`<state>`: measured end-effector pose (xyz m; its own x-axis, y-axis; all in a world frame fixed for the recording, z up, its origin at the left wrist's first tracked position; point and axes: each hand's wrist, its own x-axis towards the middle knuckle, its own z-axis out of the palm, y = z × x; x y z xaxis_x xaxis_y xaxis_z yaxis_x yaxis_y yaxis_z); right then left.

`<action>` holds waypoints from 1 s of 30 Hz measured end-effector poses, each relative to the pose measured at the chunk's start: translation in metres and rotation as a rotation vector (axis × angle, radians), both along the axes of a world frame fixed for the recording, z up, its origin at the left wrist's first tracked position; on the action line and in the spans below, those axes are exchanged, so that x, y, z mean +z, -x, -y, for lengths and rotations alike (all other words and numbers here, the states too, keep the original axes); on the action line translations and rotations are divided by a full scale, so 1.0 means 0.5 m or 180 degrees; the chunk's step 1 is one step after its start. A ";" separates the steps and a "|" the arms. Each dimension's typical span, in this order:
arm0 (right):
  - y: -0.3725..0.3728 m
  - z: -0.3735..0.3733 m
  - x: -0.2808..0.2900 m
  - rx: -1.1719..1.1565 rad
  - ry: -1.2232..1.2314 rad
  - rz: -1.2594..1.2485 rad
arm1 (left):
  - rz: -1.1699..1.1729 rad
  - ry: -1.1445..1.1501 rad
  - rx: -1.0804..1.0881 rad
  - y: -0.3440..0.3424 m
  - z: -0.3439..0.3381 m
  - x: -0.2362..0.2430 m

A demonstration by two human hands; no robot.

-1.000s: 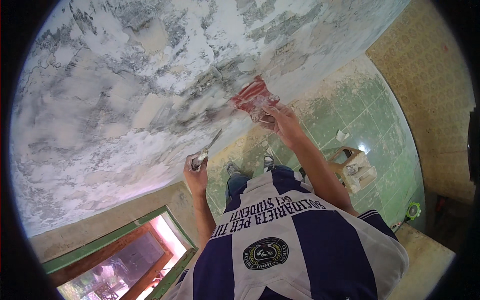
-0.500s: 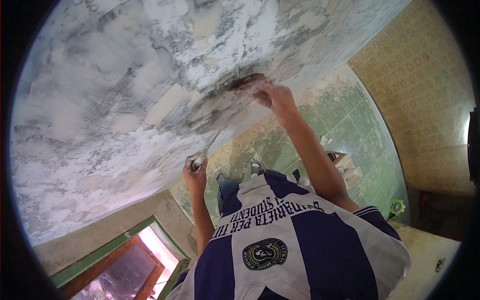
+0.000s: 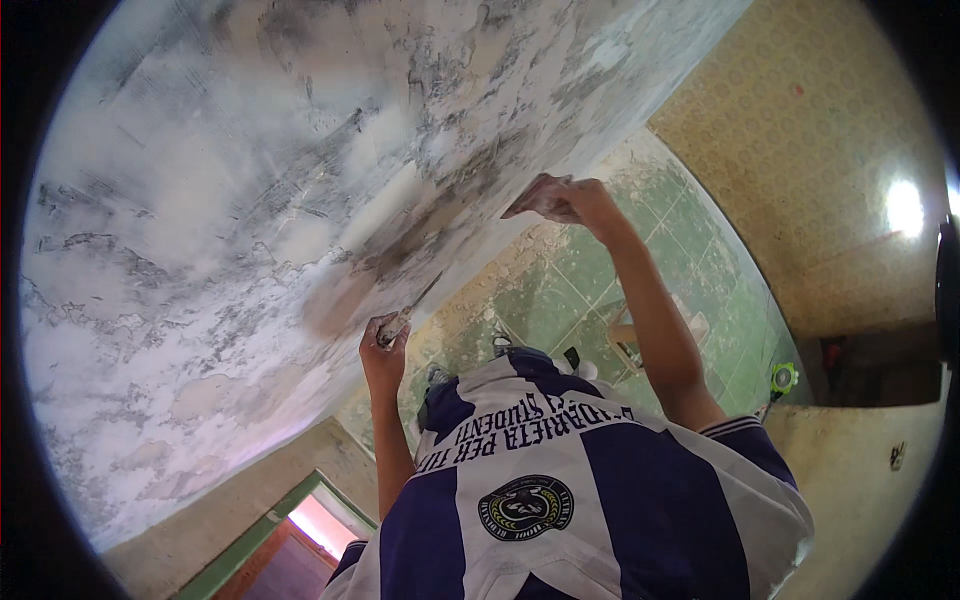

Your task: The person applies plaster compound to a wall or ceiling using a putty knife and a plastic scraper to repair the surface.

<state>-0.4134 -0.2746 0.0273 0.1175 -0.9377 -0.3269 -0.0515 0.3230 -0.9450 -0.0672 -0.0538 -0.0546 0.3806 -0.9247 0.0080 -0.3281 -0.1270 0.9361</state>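
A patchy white-and-grey plastered wall (image 3: 200, 200) spans the upper left of the head view. My right hand (image 3: 575, 200), fingers closed, grips a reddish plastic spreader (image 3: 525, 203), now seen nearly edge-on close to the wall. Lower and further left, my left hand (image 3: 384, 335) is closed around a plaster-smeared putty knife (image 3: 394, 326), its thin blade angled up to the right.
Dusty green tiles (image 3: 580, 280) lie below. A pale plastic stool (image 3: 625, 345) is partly behind my right forearm. A green round object (image 3: 783, 378) is near a beige counter (image 3: 840, 450). A patterned tan surface (image 3: 800, 150) is at right, a green door frame (image 3: 260, 525) at lower left.
My right hand has shifted right with the spreader, whose red face was visible earlier and is now turned edge-on. My left hand has moved slightly left, and the whole view has shifted somewhat.
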 end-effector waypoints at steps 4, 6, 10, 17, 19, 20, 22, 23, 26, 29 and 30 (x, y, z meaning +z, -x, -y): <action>-0.089 0.080 -0.023 -0.0191 -0.0092 0.0092 | 0.0188 -0.0044 -0.0217 -0.026 -0.012 0.007; -0.112 0.112 0.018 -0.0298 0.0047 0.0201 | 0.0221 -0.0082 -0.0402 -0.037 -0.006 0.012; -0.126 0.103 0.144 -0.0185 0.0336 0.0560 | -0.0019 -0.0281 -0.0596 -0.054 -0.018 0.010; -0.065 -0.060 0.222 -0.0279 0.0599 0.0175 | -0.0015 -0.0229 -0.0935 -0.064 0.001 -0.038; -0.036 -0.073 0.178 -0.0359 0.0706 -0.0213 | 0.0056 -0.0202 -0.1034 -0.054 0.010 -0.032; -0.026 -0.079 0.144 -0.0378 0.0694 -0.0230 | 0.0139 -0.0171 -0.1077 -0.046 0.017 -0.031; -0.027 -0.086 0.085 -0.0390 0.0304 -0.0124 | 0.0074 -0.0207 -0.1064 -0.033 0.022 -0.031; -0.031 -0.083 0.055 -0.0435 0.0158 -0.0133 | 0.0014 -0.0220 -0.1048 -0.025 0.024 -0.029; -0.052 -0.055 -0.024 -0.0353 -0.0281 -0.0192 | 0.0117 -0.0003 -0.0946 0.007 0.009 -0.020; -0.048 -0.022 -0.111 -0.0198 -0.0495 -0.0335 | 0.0212 -0.0033 -0.0660 0.039 -0.028 -0.006; -0.040 -0.010 -0.151 -0.0101 -0.0674 -0.0376 | 0.0254 -0.0055 -0.0558 0.051 -0.044 -0.004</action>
<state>-0.3932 -0.2694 -0.0483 0.0384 -0.8494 -0.5263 -0.1443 0.5165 -0.8441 -0.0926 -0.0317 -0.0565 0.2124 -0.9771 0.0153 -0.4198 -0.0771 0.9043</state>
